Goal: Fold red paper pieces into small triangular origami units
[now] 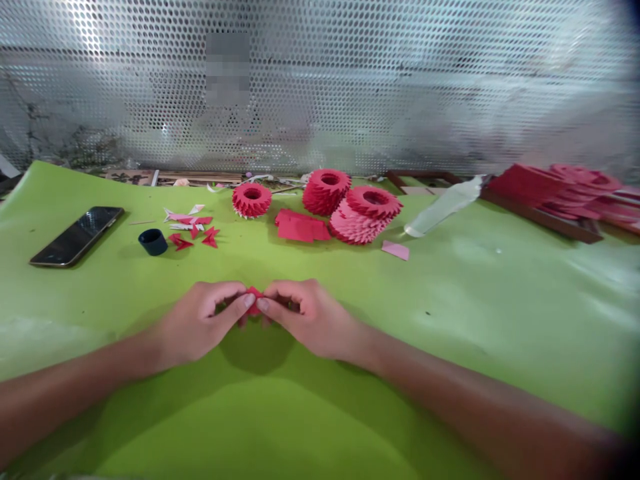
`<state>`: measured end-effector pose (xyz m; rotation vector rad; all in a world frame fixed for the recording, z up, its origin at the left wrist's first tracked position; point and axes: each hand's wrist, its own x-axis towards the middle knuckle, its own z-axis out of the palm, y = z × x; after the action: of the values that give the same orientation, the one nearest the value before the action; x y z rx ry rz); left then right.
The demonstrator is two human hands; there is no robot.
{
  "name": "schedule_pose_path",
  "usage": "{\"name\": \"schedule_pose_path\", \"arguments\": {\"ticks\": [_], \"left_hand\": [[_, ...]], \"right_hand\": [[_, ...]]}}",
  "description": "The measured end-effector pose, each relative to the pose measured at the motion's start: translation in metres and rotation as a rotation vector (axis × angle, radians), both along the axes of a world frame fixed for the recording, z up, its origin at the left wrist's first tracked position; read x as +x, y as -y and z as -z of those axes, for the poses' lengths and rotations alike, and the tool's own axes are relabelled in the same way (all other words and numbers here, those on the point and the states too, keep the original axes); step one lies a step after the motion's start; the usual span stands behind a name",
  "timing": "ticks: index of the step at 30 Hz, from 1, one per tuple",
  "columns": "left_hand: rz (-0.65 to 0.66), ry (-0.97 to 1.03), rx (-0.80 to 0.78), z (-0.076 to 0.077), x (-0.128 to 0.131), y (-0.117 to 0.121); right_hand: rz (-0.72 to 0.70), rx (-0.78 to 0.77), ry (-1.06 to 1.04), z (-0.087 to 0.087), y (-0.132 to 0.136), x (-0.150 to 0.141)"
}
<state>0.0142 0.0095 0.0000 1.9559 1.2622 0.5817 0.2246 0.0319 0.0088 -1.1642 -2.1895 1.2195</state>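
My left hand and my right hand meet above the green mat, pinching a small folded piece of red paper between their fingertips. Much of that piece is hidden by my fingers. Farther ahead stand rings built from folded red paper units, with a taller ring and a stacked pair to its right. A pile of cut red paper lies between them. Loose red and pink folded bits lie closer to my left hand.
A smartphone lies face up at the left, near a dark blue cap. A pink paper slip and a clear plastic sleeve lie right of the rings. Red paper stacks sit on a brown board. Perforated metal stands behind.
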Motion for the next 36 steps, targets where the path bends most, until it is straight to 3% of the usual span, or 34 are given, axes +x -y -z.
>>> {"name": "schedule_pose_path", "arguments": {"ticks": [17,24,31,36], "left_hand": [[0.038,-0.077,0.054,-0.005,-0.004,-0.004],[0.080,-0.123,0.058,-0.005,-0.003,-0.001],[0.142,-0.158,0.176,-0.003,-0.006,-0.002],[0.153,-0.160,0.209,-0.004,-0.008,-0.004]], "right_hand": [[0.005,0.026,-0.048,0.001,-0.005,0.006],[-0.052,-0.099,-0.049,0.000,-0.005,0.008],[-0.074,-0.326,-0.113,0.000,-0.009,0.011],[-0.096,-0.354,-0.072,-0.002,-0.012,0.014]]}}
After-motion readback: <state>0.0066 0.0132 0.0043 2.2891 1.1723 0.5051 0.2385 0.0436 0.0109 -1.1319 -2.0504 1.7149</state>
